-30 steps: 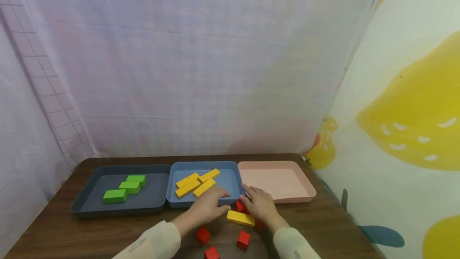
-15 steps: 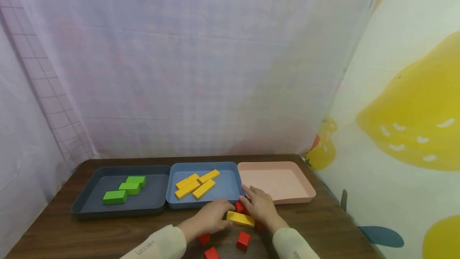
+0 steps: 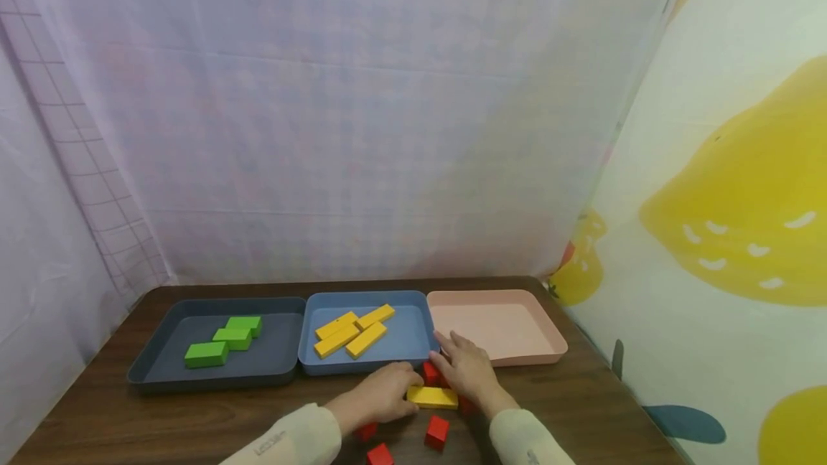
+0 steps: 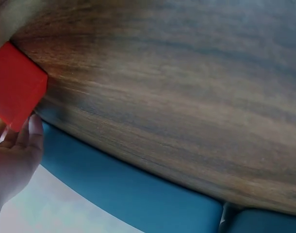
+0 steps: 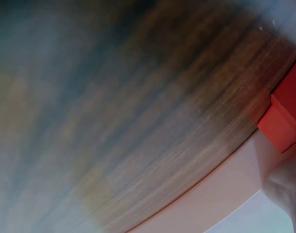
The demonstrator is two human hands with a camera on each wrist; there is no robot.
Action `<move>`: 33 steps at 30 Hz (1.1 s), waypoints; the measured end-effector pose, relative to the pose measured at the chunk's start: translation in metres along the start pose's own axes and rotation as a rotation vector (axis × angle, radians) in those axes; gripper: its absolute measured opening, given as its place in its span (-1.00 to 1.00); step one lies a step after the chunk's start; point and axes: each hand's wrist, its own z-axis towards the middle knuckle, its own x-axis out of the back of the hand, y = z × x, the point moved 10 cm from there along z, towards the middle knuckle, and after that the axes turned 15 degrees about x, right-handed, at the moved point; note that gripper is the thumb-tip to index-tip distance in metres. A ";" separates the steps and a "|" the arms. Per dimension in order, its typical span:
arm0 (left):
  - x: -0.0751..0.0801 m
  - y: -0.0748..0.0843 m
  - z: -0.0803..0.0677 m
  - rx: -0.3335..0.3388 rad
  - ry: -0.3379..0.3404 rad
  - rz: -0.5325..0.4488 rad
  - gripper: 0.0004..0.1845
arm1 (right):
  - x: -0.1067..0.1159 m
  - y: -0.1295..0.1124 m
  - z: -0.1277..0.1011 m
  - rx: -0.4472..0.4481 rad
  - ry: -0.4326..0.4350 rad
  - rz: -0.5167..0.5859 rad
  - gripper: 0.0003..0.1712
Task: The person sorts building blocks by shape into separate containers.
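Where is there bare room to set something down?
Inside the pink tray, on the table right of the right sleeve, in front of that tray, and between the dark tray and left sleeve. It's crowded around the left hand and right hand with a yellow block and red cubes.

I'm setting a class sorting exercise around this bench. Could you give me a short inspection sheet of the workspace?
Surface: dark wooden table, wood-grain top.
Trays: dark tray, blue tray and pink tray, in a row.
Blocks: three green blocks in the dark tray; four yellow blocks in the blue; one loose yellow block and several red blocks on the table.
Clutter: nothing seen.
Left hand: thumb and fingers around one end of the loose yellow block.
Right hand: fingers extended, partly hiding some red blocks; contact unclear.
Cables: nothing seen.
Surroundings: pale curtain behind; lemon-print sheet at right.
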 end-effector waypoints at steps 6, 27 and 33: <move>-0.002 0.004 0.001 -0.012 0.002 0.040 -0.66 | 0.000 0.000 0.001 0.001 0.000 -0.002 -0.34; 0.021 -0.013 -0.002 0.024 0.005 -0.172 -0.68 | -0.001 0.002 0.000 -0.036 -0.015 0.007 -0.34; 0.032 -0.021 -0.005 0.038 0.015 -0.217 -0.66 | -0.001 0.002 0.000 -0.044 -0.018 0.010 -0.32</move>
